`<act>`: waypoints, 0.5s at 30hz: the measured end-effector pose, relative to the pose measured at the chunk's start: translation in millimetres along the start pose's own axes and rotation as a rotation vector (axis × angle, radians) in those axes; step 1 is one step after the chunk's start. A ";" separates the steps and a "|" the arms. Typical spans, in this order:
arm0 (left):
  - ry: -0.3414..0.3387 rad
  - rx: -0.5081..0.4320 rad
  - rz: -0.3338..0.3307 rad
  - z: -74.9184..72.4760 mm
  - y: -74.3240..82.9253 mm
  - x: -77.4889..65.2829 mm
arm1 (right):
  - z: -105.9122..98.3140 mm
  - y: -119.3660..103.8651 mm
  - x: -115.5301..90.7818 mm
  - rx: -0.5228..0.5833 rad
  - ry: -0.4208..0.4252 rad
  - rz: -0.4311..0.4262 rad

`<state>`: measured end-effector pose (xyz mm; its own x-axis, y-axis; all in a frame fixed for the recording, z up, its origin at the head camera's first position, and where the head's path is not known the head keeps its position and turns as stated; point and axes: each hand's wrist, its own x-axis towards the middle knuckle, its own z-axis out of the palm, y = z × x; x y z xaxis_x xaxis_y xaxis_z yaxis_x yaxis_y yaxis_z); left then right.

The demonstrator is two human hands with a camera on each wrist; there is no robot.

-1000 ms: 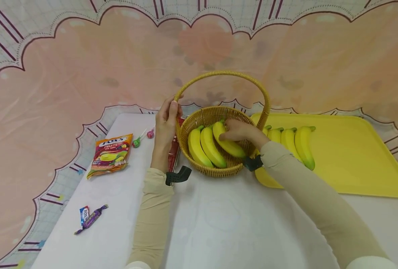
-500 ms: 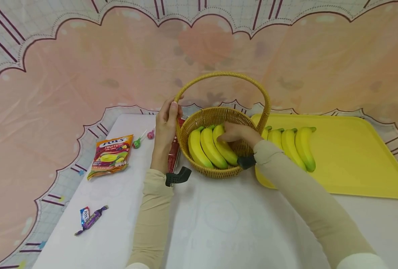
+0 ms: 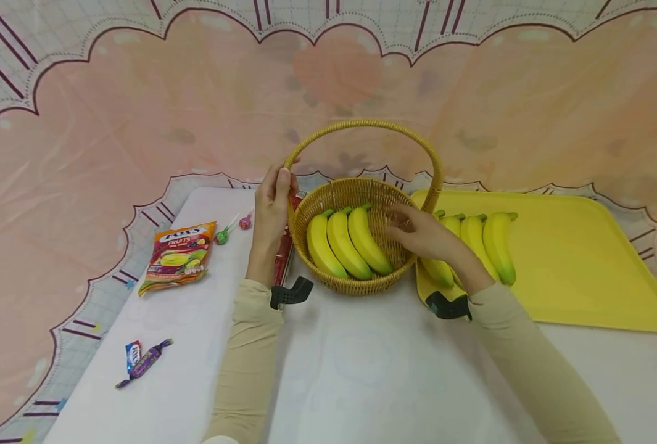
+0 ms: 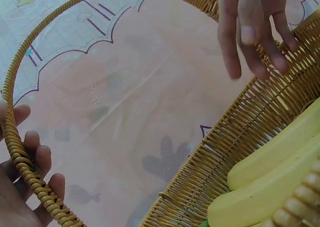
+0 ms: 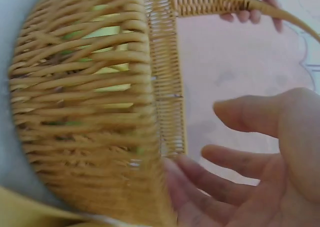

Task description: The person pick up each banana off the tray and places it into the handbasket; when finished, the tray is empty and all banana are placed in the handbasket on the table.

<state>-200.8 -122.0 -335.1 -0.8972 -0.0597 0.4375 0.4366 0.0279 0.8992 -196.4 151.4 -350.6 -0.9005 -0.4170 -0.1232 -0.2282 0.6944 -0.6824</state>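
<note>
A yellow wicker basket (image 3: 334, 190) stands in the middle of the table, its tall handle (image 3: 361, 124) upright. Inside lie three yellow bananas (image 3: 368, 242) side by side, green-tipped. My left hand (image 3: 272, 206) holds the handle's left side; the left wrist view shows its fingers (image 4: 44, 159) curled round the wicker. Over the basket's right rim is my right hand (image 3: 425, 233), fingers loosely spread and nothing between them. In the right wrist view its thumb (image 5: 245, 113) stands apart from the other fingers, beside the woven wall.
Right of the basket, a yellow tray (image 3: 583, 259) carries several more bananas (image 3: 499, 246), partly behind the right forearm. At left lie an orange candy bag (image 3: 178, 256), two lollipops (image 3: 221, 237) and two small wrapped sweets (image 3: 146, 362). A red packet (image 3: 284, 256) shows behind the left wrist.
My right hand has laid the third banana beside the other two in the basket, let go of it and drawn back to the right. The left hand has stayed on the handle.
</note>
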 end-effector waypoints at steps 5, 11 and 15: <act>0.018 -0.001 0.013 1.6 -2.4 0.1 | -0.8 14.8 -25.8 0.088 0.139 -0.026; 0.031 0.017 0.037 3.5 -3.5 -0.1 | 5.8 43.9 -54.0 0.104 0.339 -0.069; 0.039 0.030 0.053 4.9 -3.2 0.5 | -1.5 69.0 -68.1 0.081 0.417 -0.016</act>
<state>-203.0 -117.2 -337.7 -0.8692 -0.0965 0.4850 0.4812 0.0617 0.8745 -151.3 228.6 -388.2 -0.9736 -0.1429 0.1781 -0.2282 0.6346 -0.7383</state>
